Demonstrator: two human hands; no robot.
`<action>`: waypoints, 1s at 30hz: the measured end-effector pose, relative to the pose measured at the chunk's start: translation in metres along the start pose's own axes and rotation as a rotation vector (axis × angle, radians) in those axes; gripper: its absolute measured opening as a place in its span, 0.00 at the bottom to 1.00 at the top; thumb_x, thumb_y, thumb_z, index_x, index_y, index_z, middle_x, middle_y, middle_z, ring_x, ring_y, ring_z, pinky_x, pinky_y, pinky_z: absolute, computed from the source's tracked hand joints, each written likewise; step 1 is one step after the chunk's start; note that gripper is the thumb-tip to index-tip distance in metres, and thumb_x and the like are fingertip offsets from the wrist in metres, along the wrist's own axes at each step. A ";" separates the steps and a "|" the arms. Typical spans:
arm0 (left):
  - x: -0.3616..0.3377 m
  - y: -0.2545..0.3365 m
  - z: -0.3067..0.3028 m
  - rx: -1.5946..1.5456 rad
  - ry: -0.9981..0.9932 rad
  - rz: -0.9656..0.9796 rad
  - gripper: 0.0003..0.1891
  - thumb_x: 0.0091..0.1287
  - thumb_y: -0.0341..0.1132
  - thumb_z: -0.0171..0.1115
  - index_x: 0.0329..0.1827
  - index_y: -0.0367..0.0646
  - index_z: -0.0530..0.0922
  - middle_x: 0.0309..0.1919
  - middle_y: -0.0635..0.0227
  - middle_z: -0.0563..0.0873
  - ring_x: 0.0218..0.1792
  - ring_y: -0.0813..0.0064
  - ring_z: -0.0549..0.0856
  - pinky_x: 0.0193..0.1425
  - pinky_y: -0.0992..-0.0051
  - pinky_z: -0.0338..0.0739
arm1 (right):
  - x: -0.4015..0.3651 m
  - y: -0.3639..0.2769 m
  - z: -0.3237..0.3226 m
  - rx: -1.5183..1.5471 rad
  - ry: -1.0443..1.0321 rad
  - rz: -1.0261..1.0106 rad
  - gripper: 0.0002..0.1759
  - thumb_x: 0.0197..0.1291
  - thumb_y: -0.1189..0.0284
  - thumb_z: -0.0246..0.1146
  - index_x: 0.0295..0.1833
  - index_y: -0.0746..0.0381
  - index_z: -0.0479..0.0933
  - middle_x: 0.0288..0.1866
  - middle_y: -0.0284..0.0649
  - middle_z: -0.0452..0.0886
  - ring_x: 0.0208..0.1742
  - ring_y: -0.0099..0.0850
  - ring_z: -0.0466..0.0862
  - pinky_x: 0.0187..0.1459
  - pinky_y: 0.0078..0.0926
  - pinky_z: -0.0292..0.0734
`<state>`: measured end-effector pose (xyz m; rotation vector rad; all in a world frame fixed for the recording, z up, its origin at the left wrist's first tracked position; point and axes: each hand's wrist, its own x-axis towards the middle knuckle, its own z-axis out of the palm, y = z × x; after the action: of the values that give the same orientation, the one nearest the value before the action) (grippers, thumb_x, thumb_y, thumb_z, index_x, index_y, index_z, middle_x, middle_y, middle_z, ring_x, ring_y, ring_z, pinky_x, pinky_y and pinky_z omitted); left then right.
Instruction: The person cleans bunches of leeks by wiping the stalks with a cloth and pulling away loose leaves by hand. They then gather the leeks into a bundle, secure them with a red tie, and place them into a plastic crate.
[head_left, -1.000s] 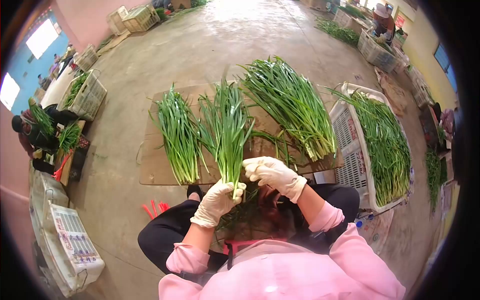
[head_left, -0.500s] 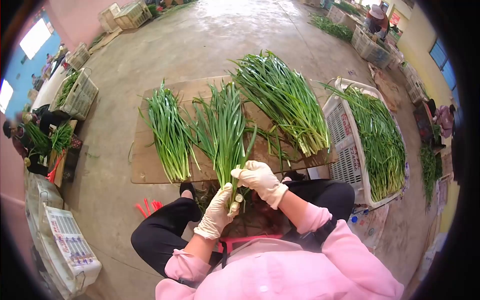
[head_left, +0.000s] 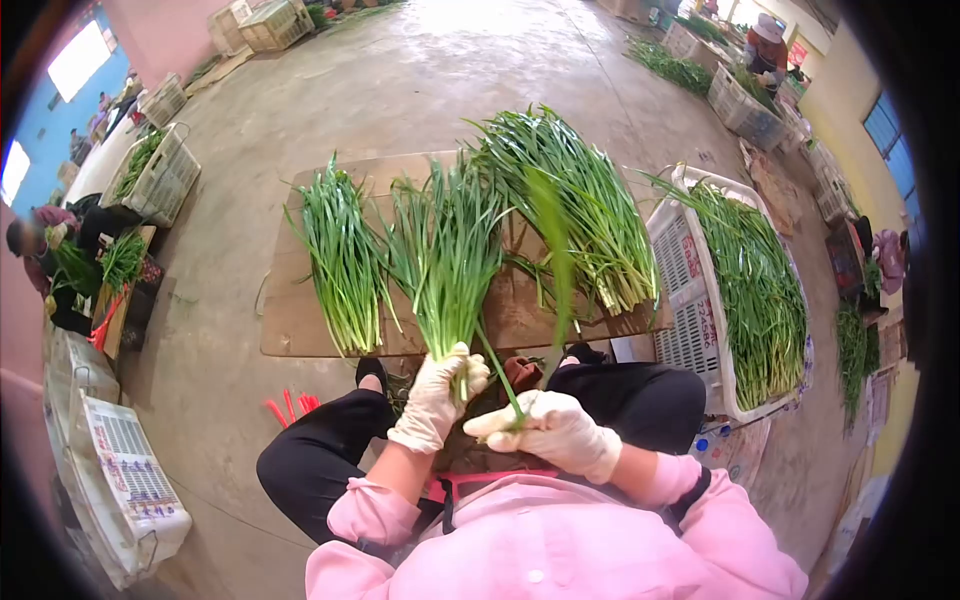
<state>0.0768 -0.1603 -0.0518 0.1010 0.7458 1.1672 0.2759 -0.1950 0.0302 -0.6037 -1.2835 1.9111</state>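
The board (head_left: 300, 312) looks brown and matt right to its front-left corner; the large green bunch (head_left: 575, 205) along its back-right edge has smooth, glossy leaves. The left glove (head_left: 430, 400) and right glove (head_left: 560, 437) look rubbery and creased, the pink shirt (head_left: 560, 535) matt cloth, the slatted crate (head_left: 690, 325) smooth, pale plastic.

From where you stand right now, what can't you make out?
All in the head view:
- Gripped part of the bunch: behind the left hand.
- Long leaf above the right hand: blurred.
- Bottom of the crate: under greens.
- Purple print, far left: too small.
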 end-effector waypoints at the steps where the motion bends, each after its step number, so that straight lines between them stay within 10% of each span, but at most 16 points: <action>1: 0.009 0.002 -0.008 -0.065 -0.006 0.042 0.09 0.73 0.30 0.63 0.53 0.44 0.76 0.38 0.63 0.86 0.35 0.71 0.88 0.35 0.73 0.87 | -0.007 -0.006 0.003 0.096 -0.008 0.053 0.13 0.67 0.74 0.69 0.55 0.64 0.86 0.48 0.34 0.89 0.41 0.17 0.82 0.45 0.15 0.76; 6: 0.007 0.025 -0.003 0.096 0.074 0.022 0.13 0.72 0.27 0.64 0.55 0.45 0.72 0.39 0.61 0.85 0.28 0.77 0.84 0.23 0.81 0.78 | -0.019 0.004 -0.022 0.005 0.339 0.796 0.13 0.67 0.66 0.68 0.52 0.62 0.86 0.35 0.38 0.87 0.37 0.29 0.86 0.35 0.25 0.77; 8: 0.004 0.023 -0.001 0.095 0.071 0.012 0.14 0.71 0.25 0.64 0.55 0.46 0.72 0.38 0.62 0.85 0.28 0.77 0.84 0.22 0.81 0.76 | -0.008 0.001 -0.036 -0.978 -0.238 0.897 0.08 0.62 0.69 0.63 0.41 0.58 0.85 0.30 0.42 0.84 0.36 0.38 0.87 0.36 0.35 0.79; 9: 0.002 0.021 0.001 0.126 0.081 0.016 0.15 0.70 0.24 0.64 0.55 0.46 0.71 0.38 0.63 0.85 0.28 0.78 0.84 0.22 0.82 0.76 | -0.004 -0.005 -0.038 -1.031 -0.121 1.015 0.08 0.61 0.70 0.60 0.39 0.57 0.85 0.29 0.43 0.84 0.37 0.41 0.87 0.38 0.37 0.80; 13: -0.010 0.006 0.004 0.303 0.120 0.044 0.16 0.69 0.24 0.65 0.55 0.47 0.71 0.35 0.65 0.85 0.26 0.81 0.83 0.22 0.84 0.74 | 0.051 -0.008 -0.056 -0.901 0.038 0.043 0.11 0.69 0.67 0.58 0.41 0.59 0.85 0.29 0.34 0.83 0.31 0.27 0.82 0.37 0.25 0.79; 17: -0.015 -0.011 0.013 0.427 0.162 0.083 0.17 0.69 0.27 0.67 0.55 0.49 0.69 0.33 0.69 0.84 0.23 0.83 0.81 0.20 0.85 0.71 | 0.121 -0.016 -0.024 -1.157 0.225 -0.226 0.16 0.69 0.59 0.62 0.41 0.61 0.84 0.32 0.48 0.83 0.37 0.45 0.85 0.41 0.38 0.79; 20: -0.014 -0.021 0.020 0.518 0.248 0.110 0.18 0.69 0.29 0.67 0.55 0.49 0.66 0.31 0.71 0.83 0.21 0.83 0.80 0.18 0.85 0.69 | 0.166 -0.025 -0.002 -1.425 0.102 0.262 0.33 0.60 0.41 0.64 0.42 0.65 0.85 0.43 0.54 0.86 0.46 0.53 0.86 0.46 0.44 0.81; 26: -0.016 -0.019 0.020 0.502 0.211 0.052 0.17 0.71 0.31 0.67 0.55 0.49 0.67 0.31 0.72 0.83 0.22 0.84 0.80 0.19 0.85 0.69 | 0.180 0.007 -0.025 -1.357 0.184 0.381 0.20 0.58 0.59 0.60 0.42 0.65 0.85 0.42 0.55 0.86 0.44 0.53 0.87 0.47 0.43 0.82; 30: -0.013 -0.007 0.012 0.334 0.098 0.024 0.15 0.72 0.33 0.66 0.55 0.48 0.70 0.34 0.69 0.84 0.24 0.83 0.81 0.22 0.84 0.72 | 0.134 -0.008 -0.031 -0.487 0.398 0.361 0.08 0.67 0.70 0.66 0.44 0.64 0.82 0.33 0.32 0.84 0.31 0.18 0.80 0.33 0.17 0.75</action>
<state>0.0874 -0.1704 -0.0396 0.3342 1.0249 1.0679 0.2187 -0.0696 0.0285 -1.4707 -1.4429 1.6210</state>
